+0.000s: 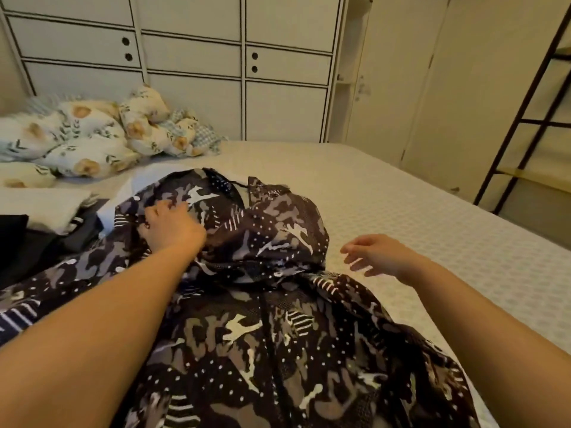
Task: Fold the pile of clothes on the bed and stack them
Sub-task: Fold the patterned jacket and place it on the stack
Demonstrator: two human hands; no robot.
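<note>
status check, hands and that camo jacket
Left hand on camo hooded jacket, grip unclear. Right hand open, off it. Jacket unfolded. Nothing blocking.
</note>
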